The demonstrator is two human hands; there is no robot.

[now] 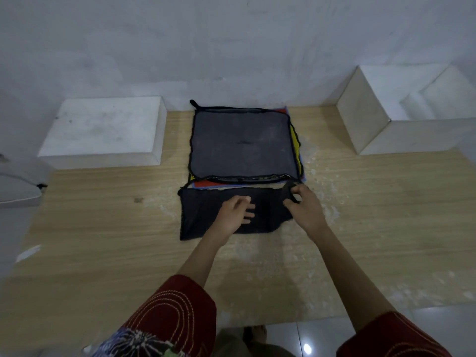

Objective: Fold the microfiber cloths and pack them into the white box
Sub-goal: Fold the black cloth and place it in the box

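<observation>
Left hand (pixel 238 211) lies flat, fingers spread, pressing the dark cloth (pixel 201 215) on the surface (pixel 103 215); right hand (pixel 302 204) pinches its far right corner. Fold barely begun, I judge. Stack of unfolded cloths (pixel 242 143) lies just behind. White box (pixel 360 124), far right, shows nothing packed.

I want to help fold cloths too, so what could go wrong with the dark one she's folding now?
1. The right hand pinches only one corner of the dark cloth while the left hand presses it flat, so the fold might come out crooked.
2. The dark cloth lies right by the stack of cloths; a pull could drag the stack messy.
3. The white box stands off to the side, so the fold may loosen when carried.
</observation>
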